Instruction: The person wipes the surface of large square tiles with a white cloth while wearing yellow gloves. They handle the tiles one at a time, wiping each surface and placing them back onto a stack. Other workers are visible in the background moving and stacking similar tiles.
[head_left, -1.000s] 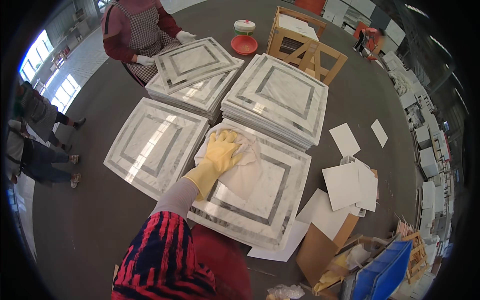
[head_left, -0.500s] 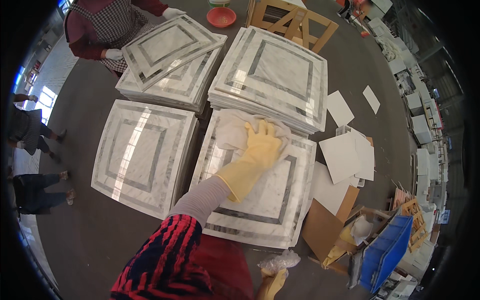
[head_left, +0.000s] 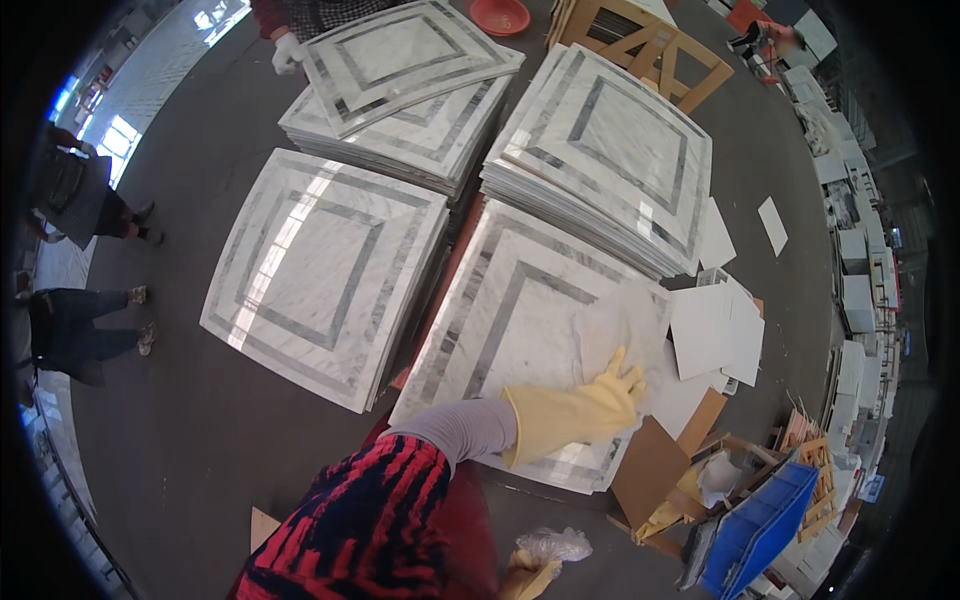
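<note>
My left hand (head_left: 590, 405), in a yellow rubber glove, presses a pale cloth (head_left: 605, 325) onto the right part of a polished marble panel (head_left: 500, 255). Its fingers are somewhat spread, and the cloth is blurred. White marble with grey square borders faces this panel, which tops the near right stack. Low in the picture, my right hand (head_left: 530, 580), also in a yellow glove, is closed on a crumpled clear plastic bag (head_left: 555, 545). Most of that hand is cut off by the lower edge.
More marble stacks stand at near left (head_left: 310, 270), far right (head_left: 610, 140) and far left, where a white-gloved co-worker's hand (head_left: 287, 53) is beside a tilted panel (head_left: 400, 55). A wooden frame (head_left: 670, 60), white sheets (head_left: 710, 325) and a blue crate (head_left: 760, 535) surround them. People stand at left.
My left hand and the cloth have moved from the panel's far edge to its right side. The whole view has shifted. My right hand still holds the plastic bag.
</note>
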